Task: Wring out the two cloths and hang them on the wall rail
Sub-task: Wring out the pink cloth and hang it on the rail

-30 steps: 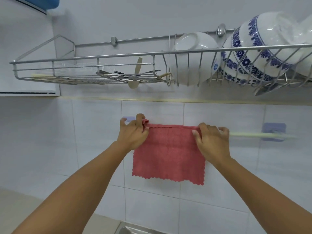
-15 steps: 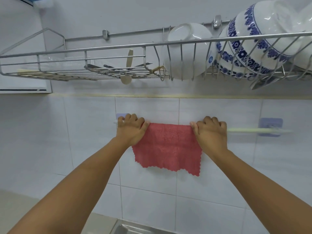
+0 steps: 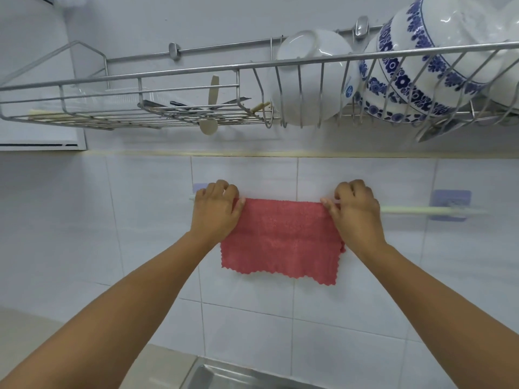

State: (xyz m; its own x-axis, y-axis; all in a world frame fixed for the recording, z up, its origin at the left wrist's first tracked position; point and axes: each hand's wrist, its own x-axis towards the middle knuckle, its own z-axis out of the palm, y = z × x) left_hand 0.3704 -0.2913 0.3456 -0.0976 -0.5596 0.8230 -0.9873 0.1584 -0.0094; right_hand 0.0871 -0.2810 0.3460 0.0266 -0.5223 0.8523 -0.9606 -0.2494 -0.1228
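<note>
A red cloth (image 3: 280,237) with a zigzag hem hangs folded over the pale green wall rail (image 3: 415,210), flat against the white tiles. My left hand (image 3: 216,211) grips its top left corner on the rail. My right hand (image 3: 355,211) pinches its top right corner on the rail. The rail runs right to a pale purple bracket (image 3: 449,204); its left bracket (image 3: 200,187) peeks out behind my left hand. Only one cloth is in view.
A steel wire dish rack (image 3: 168,77) hangs on the wall above the rail, with cutlery (image 3: 196,106) at its middle, a white bowl (image 3: 309,77) and blue-patterned bowls (image 3: 421,60) to the right. A steel sink edge (image 3: 224,374) lies below.
The cloth has been drawn down over the rail and now hangs shorter in front. Both hands have settled on its top corners at the rail.
</note>
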